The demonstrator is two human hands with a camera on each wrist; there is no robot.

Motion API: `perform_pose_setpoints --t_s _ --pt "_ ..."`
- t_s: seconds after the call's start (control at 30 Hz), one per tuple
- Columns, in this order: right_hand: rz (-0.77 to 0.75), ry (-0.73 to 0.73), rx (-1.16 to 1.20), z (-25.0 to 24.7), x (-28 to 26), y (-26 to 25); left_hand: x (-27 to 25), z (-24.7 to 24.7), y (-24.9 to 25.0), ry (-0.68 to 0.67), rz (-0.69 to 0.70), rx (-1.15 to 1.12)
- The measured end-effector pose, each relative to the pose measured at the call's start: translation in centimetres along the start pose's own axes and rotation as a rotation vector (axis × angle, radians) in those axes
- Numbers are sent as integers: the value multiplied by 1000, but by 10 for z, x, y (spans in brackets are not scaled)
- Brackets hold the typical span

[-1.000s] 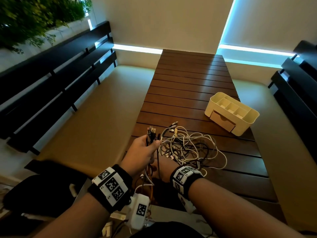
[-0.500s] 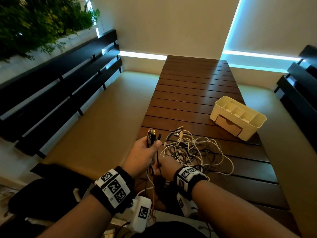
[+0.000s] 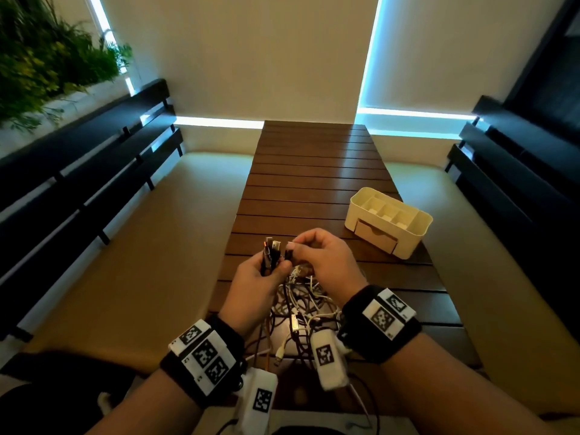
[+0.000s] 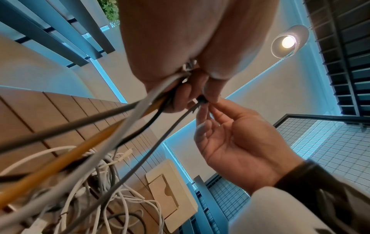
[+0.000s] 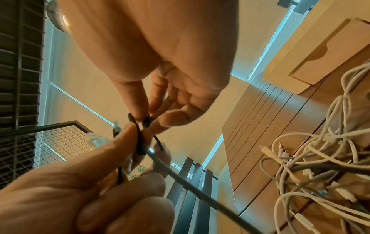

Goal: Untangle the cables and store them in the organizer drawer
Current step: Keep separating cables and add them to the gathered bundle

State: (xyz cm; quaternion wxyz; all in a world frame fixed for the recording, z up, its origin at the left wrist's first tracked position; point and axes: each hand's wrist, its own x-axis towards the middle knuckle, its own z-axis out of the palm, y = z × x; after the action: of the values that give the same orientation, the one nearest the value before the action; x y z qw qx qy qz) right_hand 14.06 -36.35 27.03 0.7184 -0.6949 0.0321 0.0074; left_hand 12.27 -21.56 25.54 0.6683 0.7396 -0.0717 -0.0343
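A tangle of white, grey and black cables (image 3: 303, 304) lies on the near end of the wooden slat table (image 3: 314, 183). My left hand (image 3: 273, 268) grips a bunch of cable ends (image 3: 270, 251) upright above the tangle. Right beside it, my right hand (image 3: 293, 246) pinches a black plug (image 3: 288, 254) between thumb and fingertips. In the left wrist view the black plug (image 4: 201, 99) and its grey cord run down to the tangle (image 4: 112, 190). The right wrist view shows that plug (image 5: 147, 122) between my fingertips. The cream organizer (image 3: 417, 233) stands at the right, its drawer (image 3: 376, 237) closed.
Cushioned benches (image 3: 150, 246) with dark slatted backs run along both sides of the table. The organizer's top compartments (image 3: 389, 211) hold nothing I can see. Plants (image 3: 47, 58) fill the upper left. The far half of the table holds nothing.
My right hand has come up from the tangle to the cable ends and now pinches a black plug. My left hand has risen a little with its bunch. The view has tilted.
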Motion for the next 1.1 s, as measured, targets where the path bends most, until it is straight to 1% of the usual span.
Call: perform_pose_setpoints --t_s 0.17,0.33,0.47,0.6,0.9,1.1 --pt "-27 44 -8 -4 -6 -5 1 1 -4 44 -56 13" --pt "-47 21 3 -2 -8 -6 -4 0 -1 70 -59 -32" --pt "-76 22 3 -1 -8 -7 -6 -2 2 53 -56 -9" --pt "-105 34 9 1 -7 -10 -9 -3 7 15 -78 -45" --pt "-206 115 74 -9 1 -27 -11 -3 9 16 -91 -27" --pt "-167 30 -16 -4 -5 -19 -9 -1 9 17 -79 -31"
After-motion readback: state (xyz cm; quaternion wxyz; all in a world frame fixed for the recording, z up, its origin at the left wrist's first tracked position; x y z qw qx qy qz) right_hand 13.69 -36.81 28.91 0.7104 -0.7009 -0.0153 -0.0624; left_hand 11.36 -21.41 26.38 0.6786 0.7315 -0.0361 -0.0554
